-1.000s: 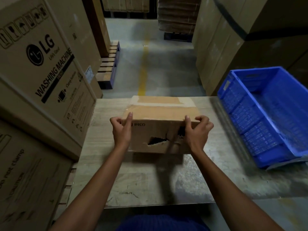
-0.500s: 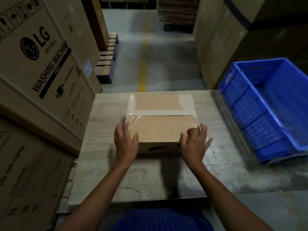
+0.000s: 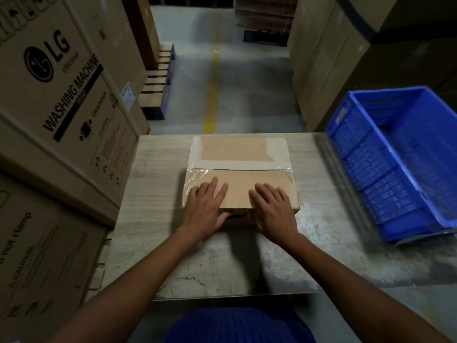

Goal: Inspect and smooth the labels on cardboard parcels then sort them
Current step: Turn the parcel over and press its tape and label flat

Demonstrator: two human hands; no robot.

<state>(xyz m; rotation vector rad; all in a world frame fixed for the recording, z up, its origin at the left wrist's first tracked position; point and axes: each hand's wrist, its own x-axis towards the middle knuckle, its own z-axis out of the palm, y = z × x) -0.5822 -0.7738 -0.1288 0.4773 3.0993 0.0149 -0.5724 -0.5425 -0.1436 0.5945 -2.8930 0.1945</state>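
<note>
The parcel (image 3: 237,154) lies flat on the desk (image 3: 153,194), about midway between the left and right edges and toward the far edge. It is a low brown cardboard box. A band of pale tape (image 3: 237,165) crosses its top from left to right, and more pale tape runs along the far corners. Wrinkled clear film (image 3: 195,178) covers the near half of the top and is bunched at the near-left corner.

Both hands lie palm-down on that near half. The left hand (image 3: 205,209) sits at the near-left part, its fingers (image 3: 212,186) straight and spread on the film, with the thumb down over the near edge onto the near face. The right hand (image 3: 274,211) sits at the near-right part, its fingers (image 3: 267,191) straight and close together on the cardboard, with the heel of the hand past the near edge. The fingers of both hands are released and grasp nothing. A bare strip of cardboard separates the hands, and below it a dark gap (image 3: 237,215) shows in the near face.

A blue crate (image 3: 371,169) stands at the right of the desk, well apart from the parcel. On the left, an LG box (image 3: 61,95) marked WASHING MACHINE sits on top of another box (image 3: 37,256), just beside the desk. Beyond the desk a yellow line (image 3: 212,95) runs away along the floor (image 3: 247,82), with a pallet (image 3: 158,82) at far left and tall cartons (image 3: 333,70) at far right. Blue cloth (image 3: 235,325) shows at the near edge, between the forearms.
</note>
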